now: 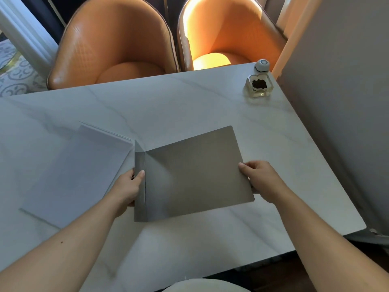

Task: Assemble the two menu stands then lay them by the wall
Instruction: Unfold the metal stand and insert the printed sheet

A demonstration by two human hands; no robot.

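Note:
A grey metal menu stand (195, 173), a flat plate with a narrow folded lip along its left edge, is held just above the white marble table (189, 102). My left hand (128, 186) grips the folded lip, thumb on top. My right hand (259, 178) pinches the plate's right edge. A clear acrylic sheet (77, 173) lies flat on the table to the left, close beside the stand's left edge.
A grey wall (341, 102) runs along the table's right side. A glass ashtray (259, 86) and a small white round device (262, 65) stand at the far right corner. Two orange chairs (117, 45) face the far edge.

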